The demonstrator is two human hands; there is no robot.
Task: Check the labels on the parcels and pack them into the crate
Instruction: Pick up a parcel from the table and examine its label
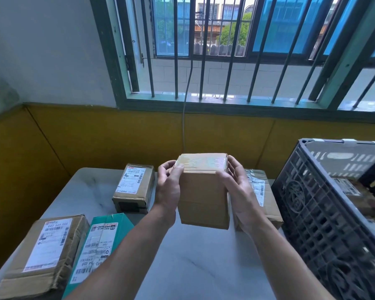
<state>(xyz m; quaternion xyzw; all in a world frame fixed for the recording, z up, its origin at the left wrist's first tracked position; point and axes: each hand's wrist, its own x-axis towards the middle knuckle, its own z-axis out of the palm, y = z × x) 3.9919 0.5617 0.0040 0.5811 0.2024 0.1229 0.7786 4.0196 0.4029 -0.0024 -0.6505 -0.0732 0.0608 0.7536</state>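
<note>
The held parcel (204,195) turns only plain cardboard and tape toward you; its other faces are hidden. Your right hand (241,191) and that parcel cover much of the flat parcel (271,208) behind. Your left forearm crosses the green parcel (100,241). The crate (312,213) runs off the right and bottom edges, and its wall half-screens the contents. Fine label print is too small to read.

We read "043 A04 056" along the top of the white label (47,245) on the brown cardboard parcel (20,278) nearest on our left. The teal cardboard box (117,221) beside it carries "X64", upside down to us. The other labels' print is too small to read.
</note>
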